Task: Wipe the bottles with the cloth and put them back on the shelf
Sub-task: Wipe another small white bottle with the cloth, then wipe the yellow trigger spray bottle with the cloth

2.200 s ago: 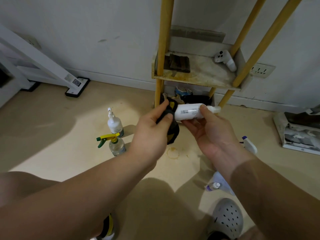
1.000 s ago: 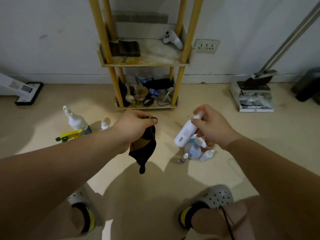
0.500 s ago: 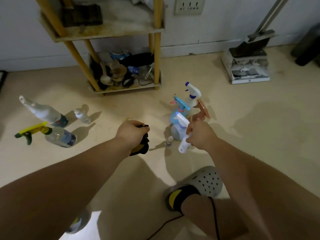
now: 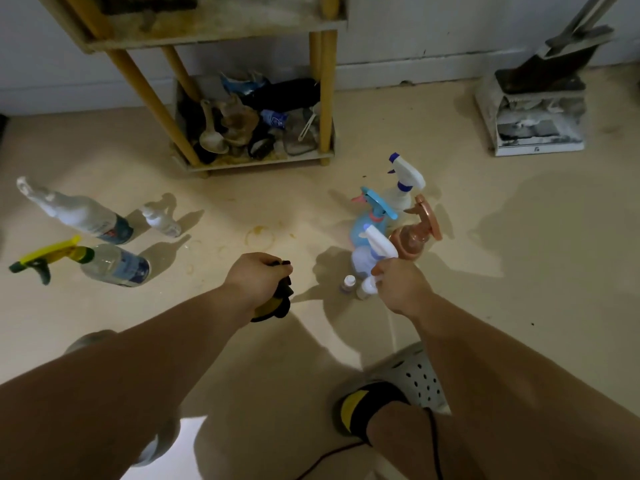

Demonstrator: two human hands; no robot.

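Both hands clenched — left [image 4: 258, 277] on cloth [image 4: 277, 299], right [image 4: 401, 287] on upright white bottle [image 4: 365, 289]

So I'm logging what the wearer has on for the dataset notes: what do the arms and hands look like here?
Both forearms are bare, with no sleeves in view. The left hand and right hand wear no gloves, and no rings, watch or wristband can be seen. A thin dark cable runs down past the right forearm.
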